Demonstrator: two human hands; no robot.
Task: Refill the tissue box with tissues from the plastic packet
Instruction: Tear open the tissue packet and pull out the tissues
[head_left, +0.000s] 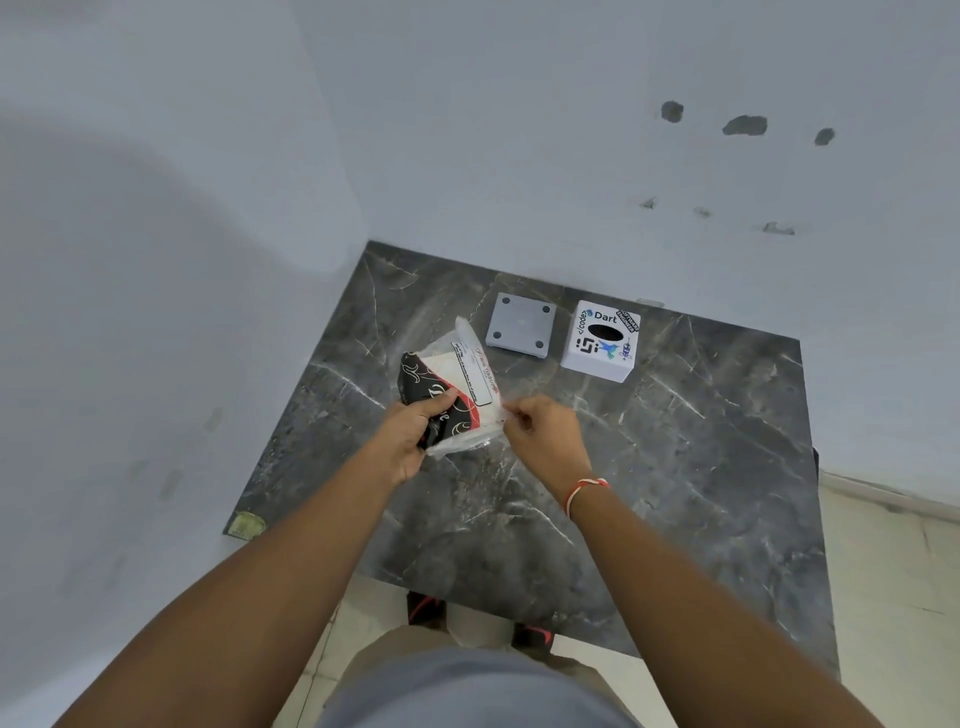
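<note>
A plastic tissue packet (457, 387), black and red with a clear panel showing white tissues, is held above the dark marble table (675, 467). My left hand (405, 441) grips its lower black end. My right hand (540, 431) pinches the clear plastic edge on the packet's right side. A white tissue box (601, 338) with stickers and an oval black slot stands at the back of the table. Its grey square base plate (521, 325) with round feet lies upside down just left of the box.
Pale walls close the table in at the left and the back. The table's right and near edges drop to a light tiled floor (893, 571). My feet in dark and red shoes (530, 634) show below the near edge.
</note>
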